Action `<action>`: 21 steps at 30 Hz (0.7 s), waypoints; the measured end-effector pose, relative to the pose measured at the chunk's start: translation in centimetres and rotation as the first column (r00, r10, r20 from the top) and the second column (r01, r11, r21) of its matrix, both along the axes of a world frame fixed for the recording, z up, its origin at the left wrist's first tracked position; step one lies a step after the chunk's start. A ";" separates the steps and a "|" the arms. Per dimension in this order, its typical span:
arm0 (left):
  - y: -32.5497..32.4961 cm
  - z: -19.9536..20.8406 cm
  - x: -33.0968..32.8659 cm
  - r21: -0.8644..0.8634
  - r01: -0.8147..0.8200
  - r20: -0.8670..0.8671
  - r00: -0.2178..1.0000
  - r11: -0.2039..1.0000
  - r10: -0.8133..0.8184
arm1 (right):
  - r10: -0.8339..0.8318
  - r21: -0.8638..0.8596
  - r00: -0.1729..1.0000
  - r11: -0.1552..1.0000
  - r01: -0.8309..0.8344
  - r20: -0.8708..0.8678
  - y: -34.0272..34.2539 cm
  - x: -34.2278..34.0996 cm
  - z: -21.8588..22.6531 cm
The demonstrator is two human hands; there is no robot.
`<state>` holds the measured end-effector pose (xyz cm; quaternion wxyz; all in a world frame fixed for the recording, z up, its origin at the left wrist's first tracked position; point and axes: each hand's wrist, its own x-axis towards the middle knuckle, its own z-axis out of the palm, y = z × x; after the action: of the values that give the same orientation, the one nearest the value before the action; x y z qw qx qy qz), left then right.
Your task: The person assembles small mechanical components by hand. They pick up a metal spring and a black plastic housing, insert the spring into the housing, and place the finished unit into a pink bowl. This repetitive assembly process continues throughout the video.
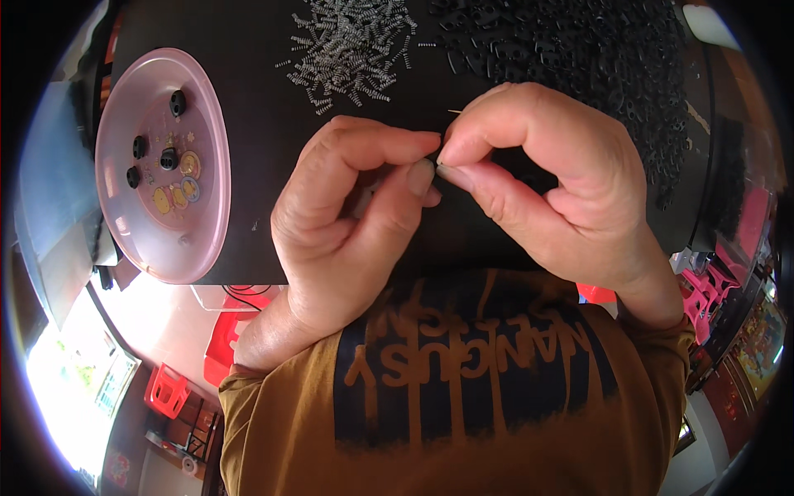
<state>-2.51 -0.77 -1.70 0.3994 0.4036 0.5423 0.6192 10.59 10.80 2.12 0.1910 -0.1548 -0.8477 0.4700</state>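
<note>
Rm w/ a dark worktop [256, 124]; a red stool [168, 391] on the floor, lower in view than the pink plate [217, 178], which sits at the worktop's left end. All places below are rel. to that plate. On it, approx. mid: four small black parts [169, 159], rounded, apart from each other, a few w/ holes showing.

Just right of the plate: left hand [331, 207], thumb & index tips together, apparently clamped on a small dark part [435, 157]. Also right of the plate, but farther up: loose heap of metal springs [351, 50], a few strays at its edge.

Small dark part = well right of the plate, betw. the two hands' fingertips, touching both AFAICT; neither hand clearly nearer. Looks tiny, dark, mostly covered by fingers; shape & long axis can't be read.

Farther right of the plate: right hand [591, 178], thumb & index pinched on the same part, prob. A thin pale tip [454, 111] pokes out by its index, pointing plate-ward; can't ID it. Farthest right of the plate, & up: big spread of black pieces [579, 50], glossy, w/ holes.
</note>
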 end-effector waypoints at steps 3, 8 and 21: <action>0.1 0.0 0.2 -0.058 -0.054 0.283 0.957 0.997 0.068 | -0.064 -0.087 0.997 0.994 0.061 -0.031 -0.3 0.0 -0.2; 0.2 0.0 0.0 -0.084 -0.031 0.434 0.898 0.996 0.065 | -0.097 -0.103 0.994 0.991 0.090 -0.059 -0.7 -0.1 -0.3; 0.1 -0.2 0.0 -0.084 0.004 0.333 0.943 0.996 0.025 | -0.073 0.032 0.996 0.997 0.075 -0.049 -0.4 0.2 -0.4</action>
<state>-2.51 -0.72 -1.90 0.4988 0.2728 0.4944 0.6575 10.74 10.39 1.71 0.2308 -0.1716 -0.8444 0.4519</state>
